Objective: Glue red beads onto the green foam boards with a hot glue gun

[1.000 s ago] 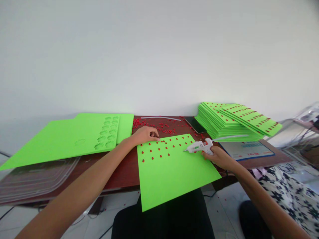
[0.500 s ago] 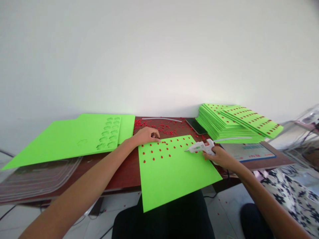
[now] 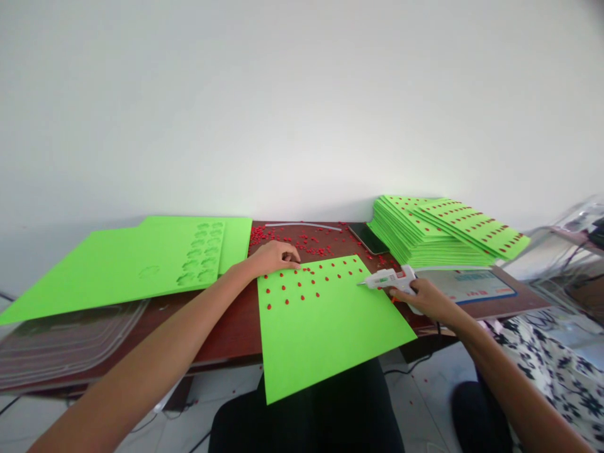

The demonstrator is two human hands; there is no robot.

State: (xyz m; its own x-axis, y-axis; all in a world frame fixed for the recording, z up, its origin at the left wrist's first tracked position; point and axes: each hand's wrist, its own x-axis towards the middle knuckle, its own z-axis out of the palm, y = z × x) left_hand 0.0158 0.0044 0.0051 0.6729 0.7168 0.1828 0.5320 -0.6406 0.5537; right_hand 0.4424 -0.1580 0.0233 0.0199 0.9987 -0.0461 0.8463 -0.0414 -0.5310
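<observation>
A bright green foam sheet (image 3: 330, 343) lies over the table's front edge and my lap, with rows of small red pieces (image 3: 302, 297) on its upper part. My left hand (image 3: 276, 257) rests at the sheet's far left edge, fingers curled and closed toward the thumb; anything in them is too small to make out. A few red pieces lie on the sheet close to its fingertips. My right hand (image 3: 425, 299) is wrapped round the grip of a white hot glue gun (image 3: 391, 278). The gun's nozzle points left, just above the sheet, right of the red rows.
Loose red pieces (image 3: 311, 242) are scattered behind the sheet, near a clear glue stick (image 3: 302, 224) and a phone (image 3: 368, 238). A stack of dotted green sheets (image 3: 425, 242) stands right. Large green sheets (image 3: 117, 264) lie left. Someone in a patterned garment (image 3: 542, 365) is at the right.
The glue gun in my right hand has moved slightly right, its nozzle off to the right of the dotted rows. My left hand stays at the far edge; the whole view has shifted slightly.
</observation>
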